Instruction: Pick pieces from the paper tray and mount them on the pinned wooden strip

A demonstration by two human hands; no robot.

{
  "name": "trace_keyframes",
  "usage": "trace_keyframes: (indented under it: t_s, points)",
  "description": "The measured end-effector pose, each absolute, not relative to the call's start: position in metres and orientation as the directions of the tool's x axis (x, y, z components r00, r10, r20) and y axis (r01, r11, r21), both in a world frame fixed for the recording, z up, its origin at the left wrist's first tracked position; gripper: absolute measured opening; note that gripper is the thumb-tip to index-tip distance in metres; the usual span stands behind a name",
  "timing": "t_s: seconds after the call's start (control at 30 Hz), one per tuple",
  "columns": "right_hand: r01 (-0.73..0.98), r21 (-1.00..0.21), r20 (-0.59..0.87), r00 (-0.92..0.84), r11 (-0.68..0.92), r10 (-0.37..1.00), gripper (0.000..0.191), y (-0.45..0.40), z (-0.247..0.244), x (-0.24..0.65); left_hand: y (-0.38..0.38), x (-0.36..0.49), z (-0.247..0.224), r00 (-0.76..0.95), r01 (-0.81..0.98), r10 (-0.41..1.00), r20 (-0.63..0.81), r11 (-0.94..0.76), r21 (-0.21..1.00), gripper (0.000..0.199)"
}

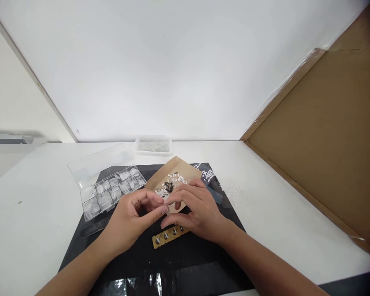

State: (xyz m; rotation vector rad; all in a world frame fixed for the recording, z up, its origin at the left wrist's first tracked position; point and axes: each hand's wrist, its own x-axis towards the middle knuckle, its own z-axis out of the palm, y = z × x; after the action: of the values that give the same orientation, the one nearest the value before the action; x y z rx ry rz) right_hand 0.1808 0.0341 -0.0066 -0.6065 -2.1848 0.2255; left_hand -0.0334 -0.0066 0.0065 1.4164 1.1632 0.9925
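Left hand (128, 218) is pinching a translucent sliver (168, 211) — seemingly adjusting it — right hand (201, 207) hovering spread alongside, likely needing a light touch next

no readable text, no legible labels or brands, no numbers or signs discernible

I see soft, bright light here. The far wall (163, 70) looks pale and plain, but the cardboard (314, 139) goes dark at the right edge. Shiny glare sits on the near end of the black mat (132, 261). The tiny piece (168, 211) at the left hand's (131, 220) fingertips looks fuzzy.
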Motion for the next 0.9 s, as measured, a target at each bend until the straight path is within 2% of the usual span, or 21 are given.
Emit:
trace_keyframes:
  t_s: [0.3, 0.47, 0.6, 0.77, 0.9]
  points:
    - [0.297, -0.421, 0.634, -0.579, 0.857, 0.512, 0.031, 0.033, -0.001, 0.184, -0.009, -0.036, 0.007, 0.211, 0.154, 0.977, -0.039, 0.006, 0.988, 0.025]
    - [0.292, -0.527, 0.576, -0.568, 0.798, 0.588, 0.028, 0.030, -0.002, 0.184, -0.009, -0.036, 0.008, 0.231, 0.229, 0.972, -0.033, -0.022, 0.973, 0.028]
    - [0.312, -0.566, 0.517, -0.586, 0.763, 0.624, 0.026, 0.028, 0.000, 0.185, -0.006, -0.044, 0.012, 0.212, 0.379, 0.975, 0.060, -0.139, 0.915, 0.028]
    - [0.266, -0.561, 0.485, -0.662, 0.784, 0.572, 0.023, 0.026, 0.000, 0.184, -0.001, -0.056, 0.013, -0.090, 0.563, 0.973, 0.210, -0.124, 0.817, 0.033]
    - [0.232, -0.538, 0.451, -0.733, 0.811, 0.509, 0.023, 0.019, -0.002, 0.178, 0.001, -0.057, 0.009, -0.088, 0.664, 0.937, 0.337, -0.197, 0.721, 0.031]
